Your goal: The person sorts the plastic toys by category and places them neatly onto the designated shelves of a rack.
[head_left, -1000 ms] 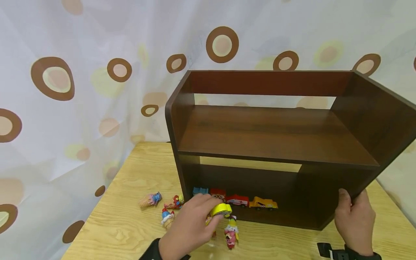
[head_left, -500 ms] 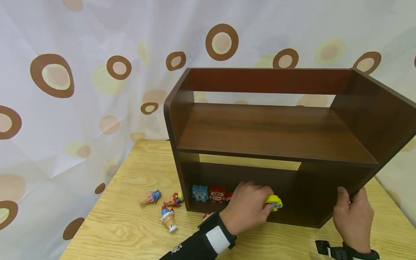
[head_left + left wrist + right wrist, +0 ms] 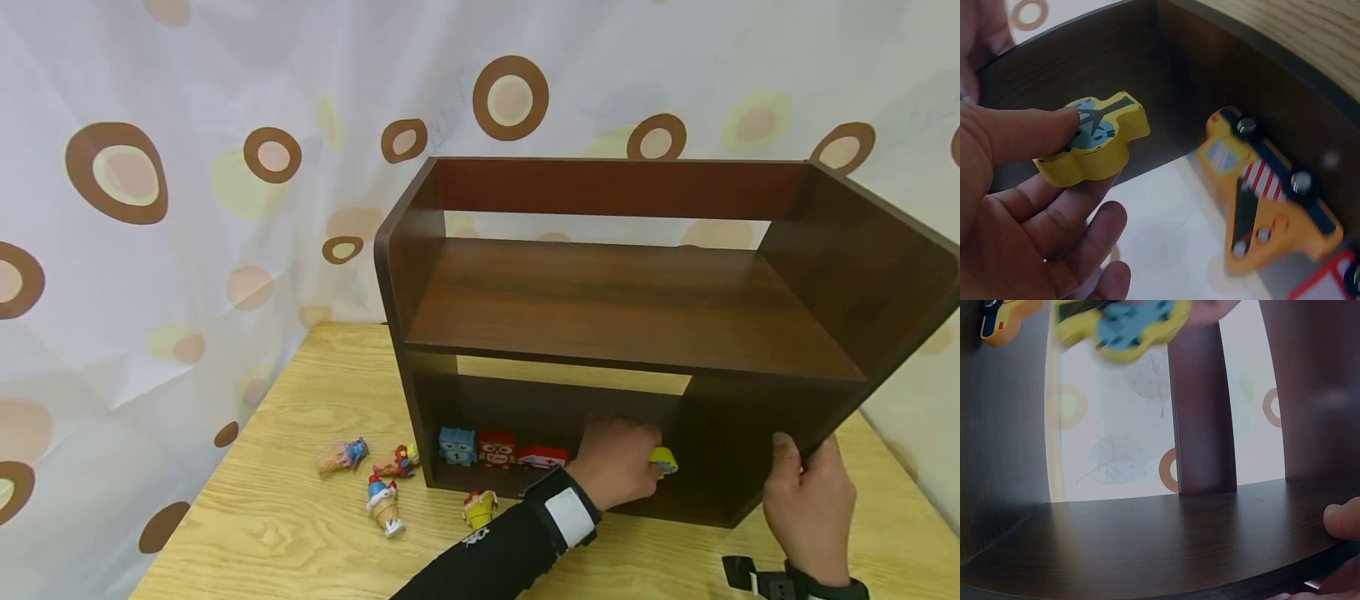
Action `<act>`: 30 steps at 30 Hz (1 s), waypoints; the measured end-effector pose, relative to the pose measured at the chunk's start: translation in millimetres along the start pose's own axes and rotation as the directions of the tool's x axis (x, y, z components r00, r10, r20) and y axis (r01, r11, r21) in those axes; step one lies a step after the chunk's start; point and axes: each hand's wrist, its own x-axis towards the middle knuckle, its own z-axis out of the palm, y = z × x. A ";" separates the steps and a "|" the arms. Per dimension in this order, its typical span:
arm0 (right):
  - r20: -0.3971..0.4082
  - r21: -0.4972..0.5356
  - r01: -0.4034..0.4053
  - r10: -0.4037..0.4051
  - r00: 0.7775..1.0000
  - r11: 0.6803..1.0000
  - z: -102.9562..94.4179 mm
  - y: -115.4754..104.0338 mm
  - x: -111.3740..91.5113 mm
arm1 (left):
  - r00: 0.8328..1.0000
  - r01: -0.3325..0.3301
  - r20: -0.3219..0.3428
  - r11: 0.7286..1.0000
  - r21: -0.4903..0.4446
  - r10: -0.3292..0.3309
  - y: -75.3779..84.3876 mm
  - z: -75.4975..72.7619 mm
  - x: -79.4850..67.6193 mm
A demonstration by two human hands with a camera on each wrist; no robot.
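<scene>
Dark-brown shelf unit (image 3: 637, 300) in its grip at the front right edge, the right hand (image 3: 812, 508) is nearest; farther in, the left hand (image 3: 617, 461) pinches a yellow toy (image 3: 1094, 165) between thumb and fingers, to that hand's right, narrow end past the thumb tip, above the lower board (image 3: 697, 497), between an orange truck (image 3: 1272, 219) and the right panel (image 3: 870, 267).

At twelve o'clock you face a pale wall covering (image 3: 322, 83), printed with brown rings (image 3: 484, 98) and faint yellow discs (image 3: 246, 185); at nine it creases. Toward six o'clock, a light, wood-grained table (image 3: 270, 521) spreads below you. The light is soft and even.
</scene>
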 end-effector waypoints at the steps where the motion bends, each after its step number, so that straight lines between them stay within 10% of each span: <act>1: -0.005 -0.002 0.005 -0.005 1.000 1.000 -0.4 -0.6 -0.1 | 1.000 0.005 0.009 1.000 0.001 -0.005 2.8 1.6 2.4; 30: 0.024 0.032 -0.023 0.022 0.999 0.999 -2.7 -5.4 -1.8 | 0.997 0.076 0.012 0.991 0.114 -0.078 25.9 46.5 26.2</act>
